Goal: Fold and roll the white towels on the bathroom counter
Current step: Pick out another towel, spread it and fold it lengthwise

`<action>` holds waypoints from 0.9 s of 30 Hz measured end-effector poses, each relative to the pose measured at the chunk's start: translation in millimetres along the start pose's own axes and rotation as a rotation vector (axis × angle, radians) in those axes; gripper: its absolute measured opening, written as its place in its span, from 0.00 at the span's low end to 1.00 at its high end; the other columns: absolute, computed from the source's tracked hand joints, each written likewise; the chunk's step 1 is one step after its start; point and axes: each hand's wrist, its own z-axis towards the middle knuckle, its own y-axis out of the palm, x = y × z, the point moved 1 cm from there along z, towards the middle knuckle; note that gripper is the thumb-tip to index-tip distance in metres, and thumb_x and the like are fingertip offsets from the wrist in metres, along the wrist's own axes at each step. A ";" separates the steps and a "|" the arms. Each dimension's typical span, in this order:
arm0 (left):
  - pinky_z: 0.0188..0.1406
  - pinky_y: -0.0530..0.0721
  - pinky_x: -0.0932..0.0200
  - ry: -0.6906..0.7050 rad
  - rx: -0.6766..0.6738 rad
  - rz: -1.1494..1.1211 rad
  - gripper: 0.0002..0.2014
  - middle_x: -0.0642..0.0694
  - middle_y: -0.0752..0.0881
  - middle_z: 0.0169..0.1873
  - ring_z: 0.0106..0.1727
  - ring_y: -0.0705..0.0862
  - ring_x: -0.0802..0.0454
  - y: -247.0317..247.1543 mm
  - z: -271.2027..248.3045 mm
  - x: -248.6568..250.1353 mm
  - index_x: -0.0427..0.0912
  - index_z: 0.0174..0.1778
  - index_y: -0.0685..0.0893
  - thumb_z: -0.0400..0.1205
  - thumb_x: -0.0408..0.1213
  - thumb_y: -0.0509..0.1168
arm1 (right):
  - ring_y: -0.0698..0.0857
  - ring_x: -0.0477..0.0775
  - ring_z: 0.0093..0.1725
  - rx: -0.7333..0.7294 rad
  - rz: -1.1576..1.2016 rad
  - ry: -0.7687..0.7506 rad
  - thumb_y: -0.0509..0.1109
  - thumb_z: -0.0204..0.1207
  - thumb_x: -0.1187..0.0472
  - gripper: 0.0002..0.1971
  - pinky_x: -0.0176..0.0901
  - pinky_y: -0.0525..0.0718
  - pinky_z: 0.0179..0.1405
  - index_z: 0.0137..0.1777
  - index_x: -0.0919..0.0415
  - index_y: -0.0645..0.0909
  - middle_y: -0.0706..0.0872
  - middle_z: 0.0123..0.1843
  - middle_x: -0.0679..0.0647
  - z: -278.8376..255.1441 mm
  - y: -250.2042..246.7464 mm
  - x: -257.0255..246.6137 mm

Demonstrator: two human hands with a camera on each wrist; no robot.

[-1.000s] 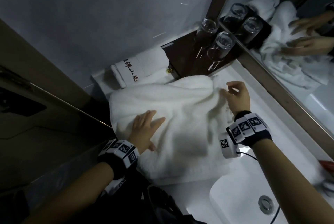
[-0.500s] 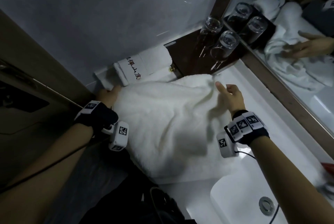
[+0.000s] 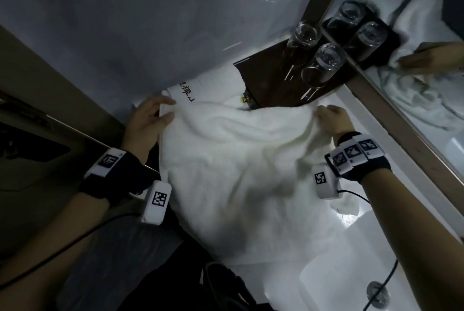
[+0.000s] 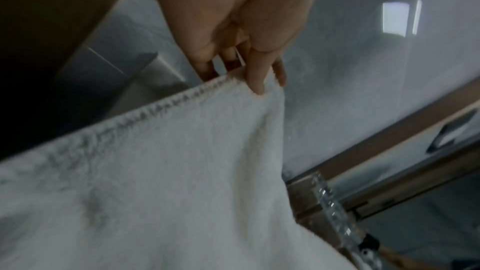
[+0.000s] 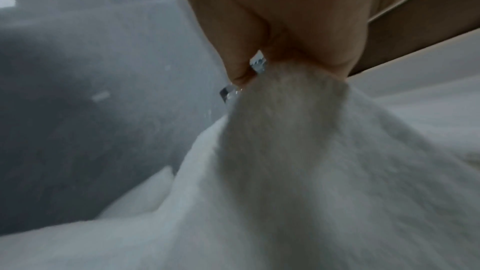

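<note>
Towel (image 3: 233,160), big white one, is pinched at both far corners. Left hand (image 3: 148,124) has thumb & fingers (image 4: 255,81) nipped on the stitched hem corner, seen close in the left wrist view. Right hand (image 3: 331,119) is bunched tight on the opposite corner, cloth gathered into a peak under the fingers (image 5: 239,69) in the right wrist view. Both corners sit a bit raised, w/ the far edge stretched between the hands; the rest of the towel sags in soft folds over the bench (image 3: 426,175) and its near end trails toward the sink basin (image 3: 334,280).

Just behind the towel's far edge, by the left hand, lies a folded white towel w/ black lettering (image 3: 200,87), against the grey wall (image 3: 125,21). Beyond the towel, toward the right hand, a dark wooden tray (image 3: 266,79) holds two upturned glasses (image 3: 319,64). Mirror (image 3: 426,59) runs along the bench past the right hand, showing towel & a hand reflected. Sink drain (image 3: 376,290) shows near the towel's near end.
</note>
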 end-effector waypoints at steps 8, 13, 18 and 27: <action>0.58 0.79 0.67 0.131 -0.046 0.107 0.31 0.50 0.81 0.58 0.59 0.81 0.58 -3.9 36.7 28.1 0.58 0.53 0.81 0.72 0.13 0.57 | 0.78 0.46 0.36 0.080 0.331 -0.215 0.63 0.72 0.76 0.12 0.37 0.78 0.35 0.48 0.59 0.79 0.79 0.38 0.50 7.1 -22.7 -18.7; 0.64 0.79 0.51 0.011 0.066 0.433 0.28 0.35 0.78 0.65 0.63 0.79 0.42 0.3 38.9 7.9 0.40 0.64 0.78 0.72 0.13 0.56 | 0.82 0.57 0.54 0.074 0.019 -0.095 0.74 0.73 0.61 0.20 0.49 0.80 0.57 0.63 0.66 0.78 0.85 0.57 0.61 8.6 -15.6 -2.4; 0.73 0.67 0.46 0.002 0.059 0.739 0.25 0.27 0.67 0.66 0.67 0.69 0.30 8.6 -18.5 -24.7 0.32 0.64 0.76 0.69 0.17 0.66 | 0.80 0.61 0.55 0.184 -0.101 -0.267 0.71 0.75 0.64 0.16 0.40 0.75 0.52 0.62 0.67 0.76 0.78 0.61 0.67 -42.7 -3.5 36.7; 0.73 0.67 0.44 -0.274 -0.016 0.738 0.43 0.32 0.60 0.73 0.72 0.65 0.33 12.7 -97.7 -76.4 0.37 0.76 0.61 0.68 0.34 0.77 | 0.76 0.68 0.56 0.257 -0.186 -0.248 0.77 0.69 0.64 0.27 0.54 0.78 0.60 0.63 0.74 0.71 0.72 0.61 0.71 -118.9 17.0 114.6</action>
